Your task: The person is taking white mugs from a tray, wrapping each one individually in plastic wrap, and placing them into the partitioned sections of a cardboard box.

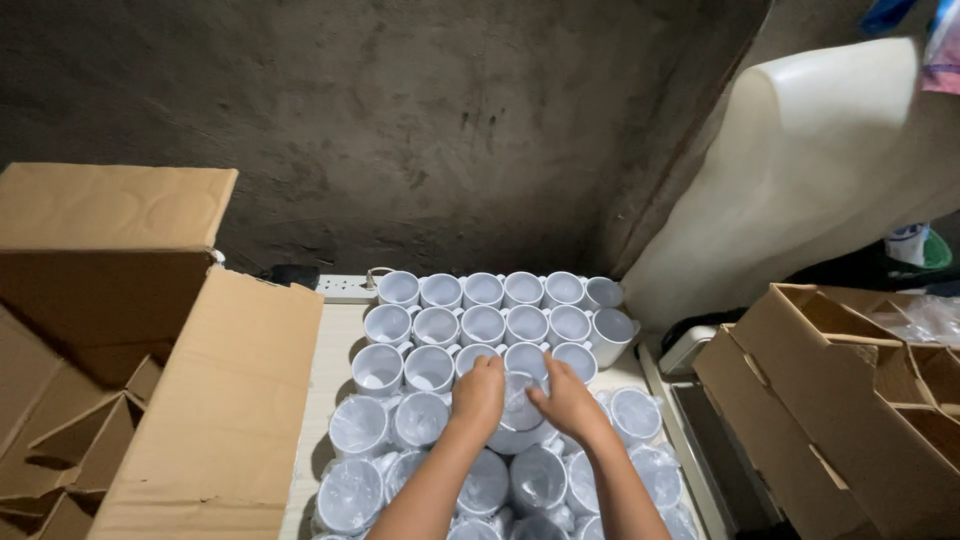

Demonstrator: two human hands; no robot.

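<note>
Lower centre: left hand (478, 395) and right hand (566, 402) together grasp one plastic-wrapped white mug (520, 412) among the rows of mugs (483, 323).

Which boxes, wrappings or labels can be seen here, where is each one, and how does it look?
Open cardboard box: left, brown, flaps up.
Divided cardboard box: right, brown, with cells.
Plastic-wrapped mugs: near rows, white under clear film.
Wrapped mug: centre, between left hand and right hand.
No labels or screens show.

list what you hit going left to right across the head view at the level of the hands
open cardboard box → wrapped white mugs → left hand → wrapped mug held between the hands → right hand → divided cardboard box
</note>
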